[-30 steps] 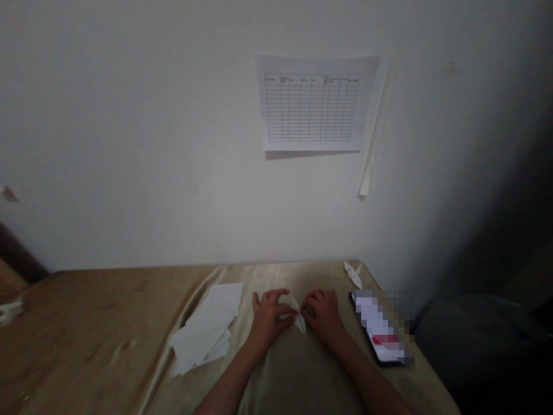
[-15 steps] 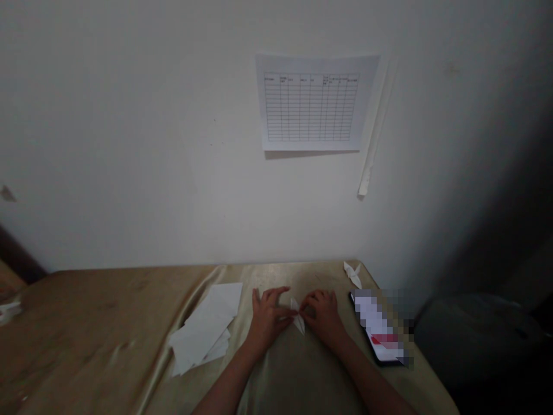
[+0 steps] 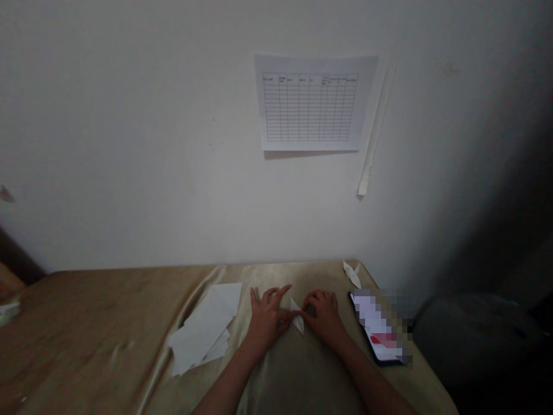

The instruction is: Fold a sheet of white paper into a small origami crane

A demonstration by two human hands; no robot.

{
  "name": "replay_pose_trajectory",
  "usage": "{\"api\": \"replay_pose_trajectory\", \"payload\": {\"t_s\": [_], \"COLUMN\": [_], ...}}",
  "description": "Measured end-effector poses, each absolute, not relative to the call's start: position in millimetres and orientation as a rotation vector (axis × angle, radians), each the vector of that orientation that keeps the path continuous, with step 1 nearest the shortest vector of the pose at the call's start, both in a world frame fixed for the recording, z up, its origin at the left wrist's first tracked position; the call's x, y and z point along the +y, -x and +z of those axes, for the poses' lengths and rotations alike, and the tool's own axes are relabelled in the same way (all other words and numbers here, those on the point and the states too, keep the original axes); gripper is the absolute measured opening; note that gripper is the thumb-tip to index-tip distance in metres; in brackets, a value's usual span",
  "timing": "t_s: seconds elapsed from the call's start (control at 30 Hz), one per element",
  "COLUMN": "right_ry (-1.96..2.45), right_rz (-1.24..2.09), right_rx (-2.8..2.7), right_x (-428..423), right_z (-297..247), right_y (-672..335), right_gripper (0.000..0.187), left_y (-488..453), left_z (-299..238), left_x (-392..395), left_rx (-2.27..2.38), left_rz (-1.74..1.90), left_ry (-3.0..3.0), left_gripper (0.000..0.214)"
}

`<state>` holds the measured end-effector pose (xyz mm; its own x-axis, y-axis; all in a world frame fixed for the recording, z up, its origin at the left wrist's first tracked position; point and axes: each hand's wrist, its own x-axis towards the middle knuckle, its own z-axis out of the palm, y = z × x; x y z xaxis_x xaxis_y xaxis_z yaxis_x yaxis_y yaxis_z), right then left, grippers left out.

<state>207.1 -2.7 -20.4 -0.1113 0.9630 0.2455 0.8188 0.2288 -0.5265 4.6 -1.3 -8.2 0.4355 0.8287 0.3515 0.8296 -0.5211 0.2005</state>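
Observation:
A small folded white paper piece (image 3: pixel 297 316) lies on the tan cloth-covered table (image 3: pixel 108 311) between my two hands. My left hand (image 3: pixel 268 316) rests on the cloth with its fingers partly spread, thumb and fingertip pressing the paper's left edge. My right hand (image 3: pixel 323 313) is curled, its fingertips pinching the paper's right side. The paper's pointed tips stick out above and below the pinch.
A loose stack of white paper sheets (image 3: pixel 206 328) lies left of my hands. A phone (image 3: pixel 377 329) lies to the right, near the table's right edge. A small folded paper figure (image 3: pixel 352 273) sits at the far right corner. A printed grid sheet (image 3: pixel 310 104) hangs on the wall.
My left hand's fingers have lifted and spread a little. The folded paper looks narrower between the fingertips. My right hand has stayed where it was.

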Motion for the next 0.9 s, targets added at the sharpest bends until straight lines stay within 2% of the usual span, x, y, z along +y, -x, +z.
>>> {"api": "replay_pose_trajectory", "payload": {"t_s": [0.47, 0.77, 0.9], "right_ry": [1.628, 1.616, 1.601], "right_rz": [0.409, 0.483, 0.504], "right_rx": [-1.976, -2.047, -2.071], "right_x": [-3.3, -9.5, -8.8], "right_z": [-17.4, -7.3, -7.9], "right_y": [-209.3, -213.5, -215.6], "right_gripper": [0.008, 0.023, 0.027], "left_y": [-4.6, -8.1, -9.1], "left_z": [-5.1, -3.6, -1.0], "left_x": [-1.5, 3.8, 3.7], "left_rx": [-1.643, -1.759, -1.786], "left_rz": [-0.522, -0.516, -0.498], "left_ry": [2.734, 2.756, 2.753], "left_gripper": [0.035, 0.024, 0.025]}}
